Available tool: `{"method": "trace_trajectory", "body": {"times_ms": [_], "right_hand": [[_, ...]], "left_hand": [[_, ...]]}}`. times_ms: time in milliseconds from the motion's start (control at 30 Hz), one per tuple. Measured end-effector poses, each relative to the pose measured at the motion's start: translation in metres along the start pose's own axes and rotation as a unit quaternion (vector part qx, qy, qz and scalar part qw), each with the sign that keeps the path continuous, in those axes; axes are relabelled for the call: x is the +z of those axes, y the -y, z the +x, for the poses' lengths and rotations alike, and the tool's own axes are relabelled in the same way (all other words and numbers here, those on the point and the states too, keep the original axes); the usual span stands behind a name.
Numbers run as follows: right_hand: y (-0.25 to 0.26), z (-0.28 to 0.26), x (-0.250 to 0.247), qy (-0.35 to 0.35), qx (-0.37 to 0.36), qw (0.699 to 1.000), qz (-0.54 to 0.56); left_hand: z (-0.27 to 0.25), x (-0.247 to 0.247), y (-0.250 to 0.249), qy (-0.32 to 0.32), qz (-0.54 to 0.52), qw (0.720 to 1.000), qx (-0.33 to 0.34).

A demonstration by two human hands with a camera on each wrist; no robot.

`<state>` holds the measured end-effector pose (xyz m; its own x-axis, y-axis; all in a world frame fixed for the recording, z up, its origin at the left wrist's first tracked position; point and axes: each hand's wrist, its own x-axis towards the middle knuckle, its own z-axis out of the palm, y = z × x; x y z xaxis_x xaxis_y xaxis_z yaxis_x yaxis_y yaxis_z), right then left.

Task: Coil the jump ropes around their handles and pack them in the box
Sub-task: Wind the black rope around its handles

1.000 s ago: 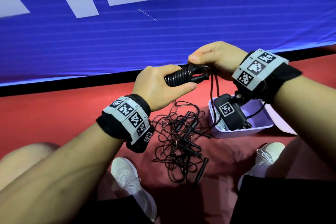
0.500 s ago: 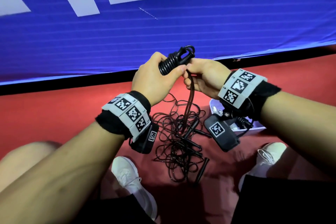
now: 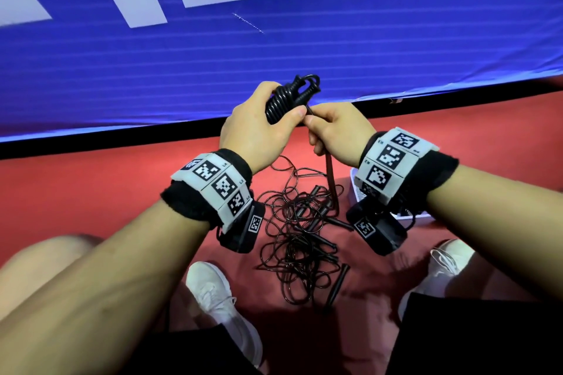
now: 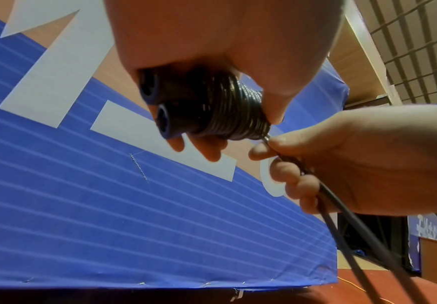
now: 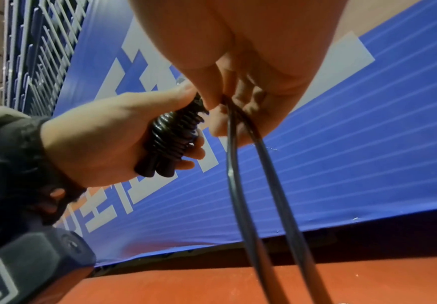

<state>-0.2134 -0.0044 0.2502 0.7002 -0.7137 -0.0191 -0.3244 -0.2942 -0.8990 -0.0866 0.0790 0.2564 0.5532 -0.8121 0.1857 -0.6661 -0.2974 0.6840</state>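
My left hand (image 3: pixel 259 122) grips two black jump-rope handles (image 3: pixel 292 97) held together, with black rope coiled round them (image 4: pixel 228 109) (image 5: pixel 172 133). The bundle points up and away from me. Right beside it my right hand (image 3: pixel 332 128) pinches the doubled free rope (image 3: pixel 332 183) just below the coil (image 4: pixel 285 156). Its two strands hang down from my fingers (image 5: pixel 240 185). On the red floor below lies a tangled pile of more black ropes (image 3: pixel 301 240) with several loose handles. The pale box (image 3: pixel 355 186) sits to the right, mostly hidden by my right wrist.
A blue banner with white shapes (image 3: pixel 274 39) stands along the far side, with a black strip at its foot. My white shoes (image 3: pixel 219 304) (image 3: pixel 441 265) flank the rope pile on the red floor (image 3: pixel 91 186).
The coiled bundle has tipped from lying sideways to pointing upward. My right hand came down from over its end and now pinches the free rope below it, nearer the left hand.
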Motion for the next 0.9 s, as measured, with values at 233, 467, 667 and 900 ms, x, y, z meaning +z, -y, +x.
{"method": "trace_trajectory", "body": {"times_ms": [233,467,667,900], "right_hand": [[-0.006,-0.002,0.007,-0.036,-0.017,0.988,-0.147],[0.000,-0.006,0.001,0.009,-0.053,0.978,-0.202],[0.013,-0.008,-0.008,0.036,-0.119,0.957,-0.262],[0.022,0.001,-0.031,0.019,-0.143,0.949,-0.280]], "left_hand": [[0.011,-0.005,0.008,-0.011,0.049,0.998,-0.031],[0.017,-0.011,0.023,0.003,0.147,0.988,-0.048],[0.014,-0.009,0.023,0.054,0.201,0.978,-0.025],[-0.006,0.002,0.007,0.122,0.267,0.950,0.107]]}}
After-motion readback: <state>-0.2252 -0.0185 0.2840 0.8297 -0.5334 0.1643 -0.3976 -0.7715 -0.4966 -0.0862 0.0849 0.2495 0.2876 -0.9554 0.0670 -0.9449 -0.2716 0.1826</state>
